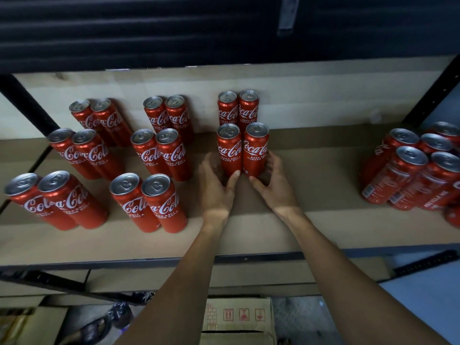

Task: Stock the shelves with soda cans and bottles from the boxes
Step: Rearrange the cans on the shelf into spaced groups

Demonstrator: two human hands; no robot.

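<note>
Two tall red cola cans stand upright side by side on the cardboard-lined shelf (311,190). My left hand (215,181) wraps the base of the left can (229,148). My right hand (272,180) wraps the base of the right can (256,148). Both cans rest on the shelf, directly in front of another upright pair (238,107). To the left, several more pairs of the same cans (149,195) stand in rows of two.
A loose cluster of red cans (413,175) crowds the shelf's right end. Black metal uprights (27,105) frame the shelf. Below, a cardboard box (239,319) sits on the floor, next to a sandalled foot (99,324). Bare shelf lies between my hands and the right cluster.
</note>
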